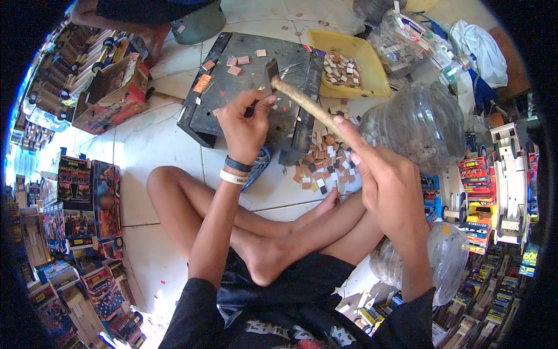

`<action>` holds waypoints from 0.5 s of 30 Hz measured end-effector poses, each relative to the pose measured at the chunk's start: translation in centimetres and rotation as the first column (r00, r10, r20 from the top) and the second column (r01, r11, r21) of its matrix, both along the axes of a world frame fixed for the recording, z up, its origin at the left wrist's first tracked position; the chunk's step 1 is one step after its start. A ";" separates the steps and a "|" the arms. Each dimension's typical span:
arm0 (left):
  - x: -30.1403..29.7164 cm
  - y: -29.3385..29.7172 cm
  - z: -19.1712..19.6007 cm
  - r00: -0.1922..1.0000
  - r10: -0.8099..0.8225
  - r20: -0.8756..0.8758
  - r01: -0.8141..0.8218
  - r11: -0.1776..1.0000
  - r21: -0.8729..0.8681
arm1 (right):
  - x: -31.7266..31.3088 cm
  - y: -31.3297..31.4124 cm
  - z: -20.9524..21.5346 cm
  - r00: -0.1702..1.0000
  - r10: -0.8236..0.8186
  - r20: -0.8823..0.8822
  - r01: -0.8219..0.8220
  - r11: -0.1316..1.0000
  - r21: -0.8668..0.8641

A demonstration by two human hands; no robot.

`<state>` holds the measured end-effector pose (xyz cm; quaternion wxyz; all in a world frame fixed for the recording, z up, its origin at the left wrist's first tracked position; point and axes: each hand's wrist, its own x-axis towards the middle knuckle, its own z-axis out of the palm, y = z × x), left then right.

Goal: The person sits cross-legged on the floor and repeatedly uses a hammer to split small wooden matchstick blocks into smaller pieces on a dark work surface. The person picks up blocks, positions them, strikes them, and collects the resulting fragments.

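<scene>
Seen from above, we sit cross-legged on a tiled floor. Our right hand [388,185] is wrapped around the wooden handle of a hammer [302,103], its dark head resting over a dark wooden board [232,99]. Our left hand [244,125] pinches something tiny on that board, fingers narrow. Small cut tiles [325,160] lie heaped just beside the board.
</scene>
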<state>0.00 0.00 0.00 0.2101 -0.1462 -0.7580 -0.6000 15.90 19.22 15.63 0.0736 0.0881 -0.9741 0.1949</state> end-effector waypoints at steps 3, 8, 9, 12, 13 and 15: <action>-0.1 0.3 -0.1 0.999 -0.009 -0.039 0.012 0.998 0.060 | -0.2 -0.6 -0.6 0.986 -0.044 -0.158 0.025 0.993 -0.118; 0.4 -0.4 0.0 0.999 0.041 0.004 -0.040 0.993 -0.113 | 0.1 -0.6 -0.8 0.991 -0.085 0.102 0.076 0.993 0.086; 0.3 -0.2 0.0 1.000 0.013 -0.008 -0.014 0.998 -0.055 | 0.3 -0.6 -0.8 0.995 -0.090 0.053 0.086 0.994 0.069; 0.1 0.2 -0.5 0.999 -0.015 -0.036 0.019 0.994 0.104 | 0.2 -0.7 -1.4 0.993 -0.089 -0.079 0.089 0.996 -0.005; -0.3 0.5 -0.6 0.999 -0.009 -0.043 0.015 0.990 0.142 | 0.2 -0.9 -1.8 0.988 -0.097 -0.119 0.091 0.994 -0.052; -0.4 0.4 -0.9 1.000 0.016 -0.015 -0.015 0.996 0.088 | 0.2 -0.9 -2.3 0.992 -0.092 -0.083 0.086 0.994 -0.063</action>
